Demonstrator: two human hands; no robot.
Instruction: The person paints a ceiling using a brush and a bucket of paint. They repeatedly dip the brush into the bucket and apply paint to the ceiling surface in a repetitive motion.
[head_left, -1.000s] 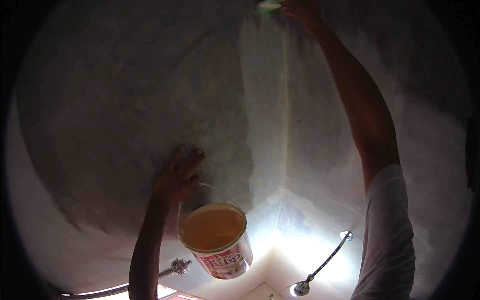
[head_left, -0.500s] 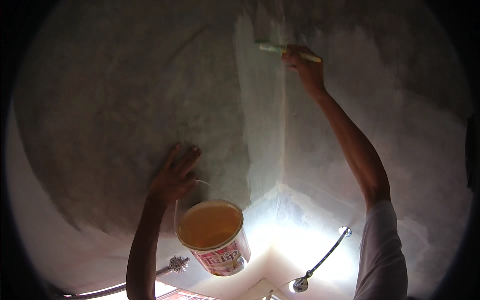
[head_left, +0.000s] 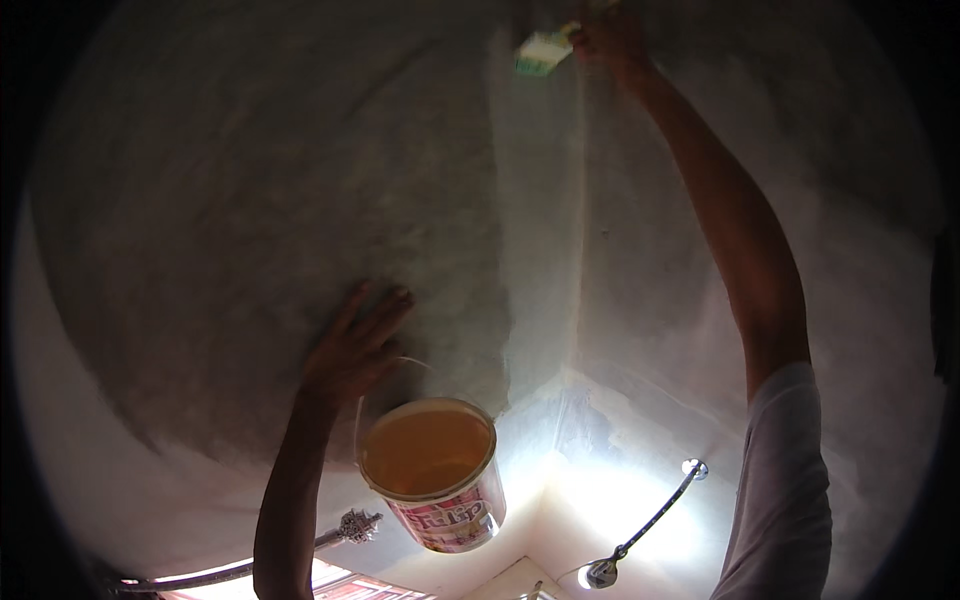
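Note:
At the top of the view my right hand point(head_left: 612, 45) is closed round the handle of a paintbrush point(head_left: 543, 54), its pale, green-tinged head slanting down to the left. The brush is close to the wall corner, though contact with the surface is unclear. A plastic bucket point(head_left: 447, 518) with a pink and white printed side hangs by its thin wire handle from my left hand point(head_left: 352, 350). Orange-brown liquid stands inside. My left fingers are stretched toward the grey wall point(head_left: 250, 250), seemingly resting on it; the grip on the wire is partly hidden. A paler coated strip point(head_left: 535, 220) runs beside the corner.
Low right, a bulb point(head_left: 600, 572) dangles on a dark cord from a bright round fitting point(head_left: 694, 468). A rod with a frayed, ornate tip point(head_left: 358, 525) is beside my left forearm. Bright window bars point(head_left: 365, 588) show at the lower edge.
My right hand and the brush have moved upward, and the brush head now tilts down-left. My left hand and the bucket sit slightly farther right in the picture.

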